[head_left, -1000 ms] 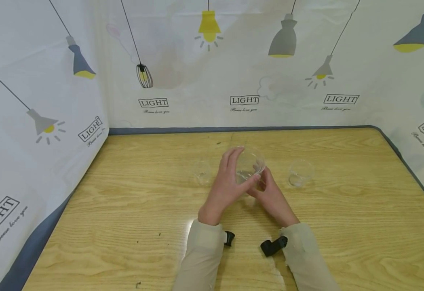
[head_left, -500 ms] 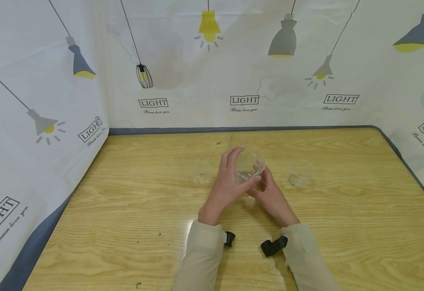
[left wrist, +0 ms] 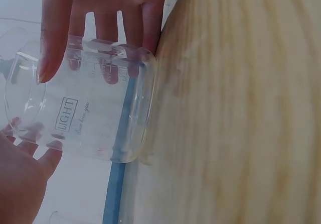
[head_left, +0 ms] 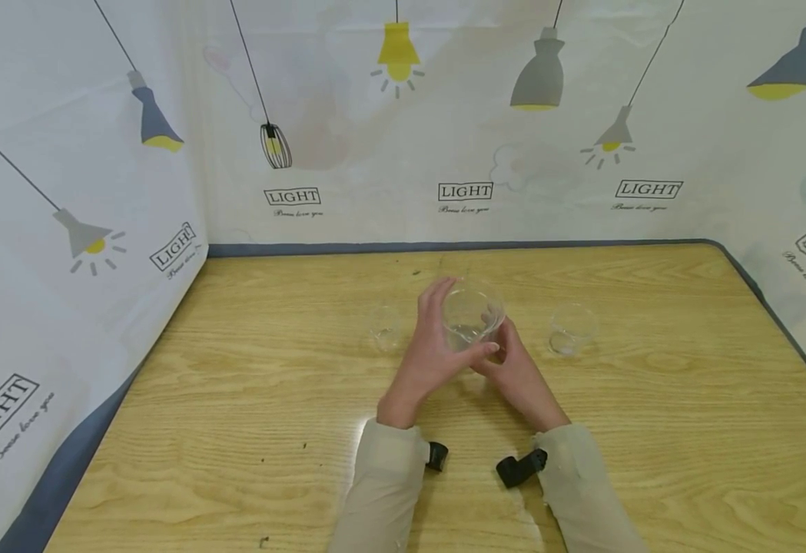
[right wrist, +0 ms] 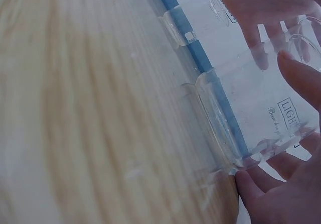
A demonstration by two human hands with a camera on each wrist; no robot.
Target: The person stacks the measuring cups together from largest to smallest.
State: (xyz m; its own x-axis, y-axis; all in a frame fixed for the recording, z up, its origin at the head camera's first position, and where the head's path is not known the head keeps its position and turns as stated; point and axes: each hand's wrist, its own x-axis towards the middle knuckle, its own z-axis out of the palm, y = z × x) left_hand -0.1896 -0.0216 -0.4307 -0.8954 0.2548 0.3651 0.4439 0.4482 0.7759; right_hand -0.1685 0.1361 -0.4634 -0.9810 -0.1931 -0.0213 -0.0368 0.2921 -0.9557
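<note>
A large clear beaker [head_left: 470, 309] with graduation marks stands upright between both hands; in the wrist views its base is at or very near the wooden table. My left hand [head_left: 427, 355] curves round its left side, fingers towards the back and thumb across the front. On the lower right side, my right hand [head_left: 517, 378] holds it, some fingers showing through the clear wall. The right wrist view shows this beaker [right wrist: 261, 101] with a hand on each side. Whether it contains anything cannot be told. Smaller clear beakers stand left [head_left: 384, 330] and right [head_left: 572, 330].
The wooden table [head_left: 237, 399] reaches back to a white printed backdrop [head_left: 375, 138] with drawn lamps, which also rises on both sides. Dark band [head_left: 333, 248] runs along the far edge. Black wrist mounts [head_left: 522, 467] hang by the sleeves.
My left fingers have shifted slightly left and the thumb a little lower, so more of the large beaker's rim shows. The right hand and the smaller beakers stay where they were.
</note>
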